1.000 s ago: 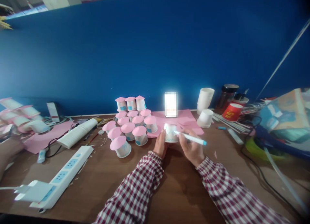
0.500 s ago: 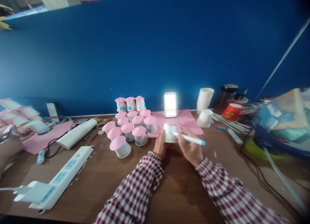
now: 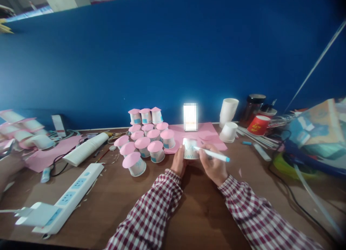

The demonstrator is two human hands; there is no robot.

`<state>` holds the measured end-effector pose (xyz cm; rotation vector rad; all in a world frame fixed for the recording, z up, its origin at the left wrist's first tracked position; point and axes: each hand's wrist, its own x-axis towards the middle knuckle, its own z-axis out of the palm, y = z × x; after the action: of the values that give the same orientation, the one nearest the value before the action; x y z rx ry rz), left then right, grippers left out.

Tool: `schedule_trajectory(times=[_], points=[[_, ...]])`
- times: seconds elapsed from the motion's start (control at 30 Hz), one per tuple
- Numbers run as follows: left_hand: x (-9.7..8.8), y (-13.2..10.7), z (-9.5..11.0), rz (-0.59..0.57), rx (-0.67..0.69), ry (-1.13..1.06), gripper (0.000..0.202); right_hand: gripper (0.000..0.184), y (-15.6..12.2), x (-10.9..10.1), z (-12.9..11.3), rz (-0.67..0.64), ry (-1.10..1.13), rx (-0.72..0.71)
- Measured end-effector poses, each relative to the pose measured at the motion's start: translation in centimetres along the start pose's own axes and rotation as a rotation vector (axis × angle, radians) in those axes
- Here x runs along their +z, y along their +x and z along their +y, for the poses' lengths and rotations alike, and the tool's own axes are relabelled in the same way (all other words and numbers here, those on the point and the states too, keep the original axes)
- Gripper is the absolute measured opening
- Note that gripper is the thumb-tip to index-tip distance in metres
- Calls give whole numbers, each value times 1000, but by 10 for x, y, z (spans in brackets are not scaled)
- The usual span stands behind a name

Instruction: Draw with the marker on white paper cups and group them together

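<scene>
My left hand (image 3: 178,162) grips the left side of an upside-down white paper cup (image 3: 189,150), which has a blue zigzag line near its rim and blue marks higher up. A white marker with a light-blue end (image 3: 216,155) is pinched in my right hand (image 3: 214,169), its tip at the cup's right side. Pink paper (image 3: 213,134) lies just behind the cup. To the left stand several upturned cups with pink cone tops (image 3: 137,167), some bearing blue drawings. A small blue cap (image 3: 246,143) rests on the table to the right.
A power strip (image 3: 70,197) with a plugged-in adapter and a long stack of white cups (image 3: 86,149) lie left. Another person's hand (image 3: 13,167) is at the far left. Stacked white cups (image 3: 229,111), a red cup (image 3: 258,125) and a cluttered basin (image 3: 297,163) stand right.
The marker and my right hand have shifted very slightly to the right. My left hand still holds the cup in the same place.
</scene>
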<state>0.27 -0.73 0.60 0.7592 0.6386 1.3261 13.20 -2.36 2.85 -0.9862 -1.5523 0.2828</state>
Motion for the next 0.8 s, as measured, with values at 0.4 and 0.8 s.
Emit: schedule_trajectory(times=[0.4,0.8], points=[[0,0,1,13,-6,-12,49,8,0,0,1,5,-5,13],[0,0,1,22,-17,13,56,9,-2,1,-1,-41,31,33]])
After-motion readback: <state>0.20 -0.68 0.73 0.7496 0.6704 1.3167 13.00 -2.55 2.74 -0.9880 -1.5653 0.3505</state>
